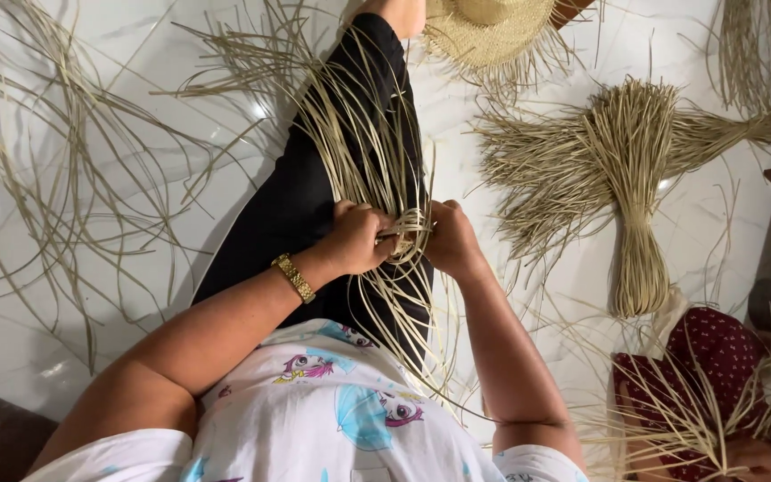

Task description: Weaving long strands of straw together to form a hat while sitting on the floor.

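Both hands are pinched shut on the small woven start [410, 234] at mid-frame, resting over the black-trousered leg [314, 196]. Left hand [356, 237] grips one side, right hand [451, 241] the other, fingers curled tight around the straw strands [359, 125] that fan toward the top. My take: keep tension even, thumbs close to the crossing, so it doesn't loosen. A tied straw bundle [635, 178] lies at the right on the floor [118, 295].

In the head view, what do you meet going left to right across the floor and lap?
Loose straw strands → left hand → woven straw piece → right hand → tied straw bundle → dark red cloth.
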